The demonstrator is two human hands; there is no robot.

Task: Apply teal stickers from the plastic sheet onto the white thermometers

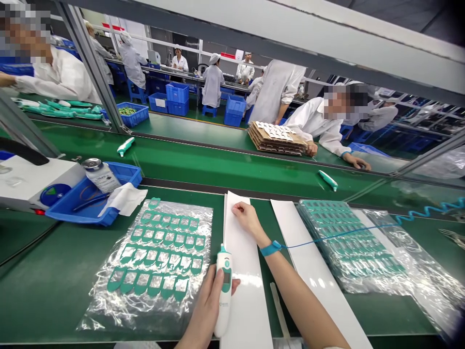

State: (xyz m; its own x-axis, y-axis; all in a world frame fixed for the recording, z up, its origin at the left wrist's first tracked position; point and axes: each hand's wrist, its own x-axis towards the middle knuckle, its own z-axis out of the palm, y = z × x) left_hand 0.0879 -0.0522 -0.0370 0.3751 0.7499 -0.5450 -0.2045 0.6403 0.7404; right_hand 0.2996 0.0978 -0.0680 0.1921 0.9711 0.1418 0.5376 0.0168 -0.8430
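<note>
My left hand [205, 310] grips a white and teal handheld thermometer [223, 288], held upright over the near end of a long white strip [241, 271]. My right hand [247, 218] rests with fingertips on the upper part of that same strip; a blue wrist strap [271, 248] with a coiled cord circles the wrist. Left of the strip lies a clear plastic sheet [152, 261] carrying rows of teal label stickers [160, 247].
A second white strip [316, 271] and a bagged stack of teal sticker sheets [348, 242] lie to the right. A blue tray [90, 194] with a bottle and cloth sits far left. Thermometers [328, 180] ride the green conveyor. Other people work beyond it.
</note>
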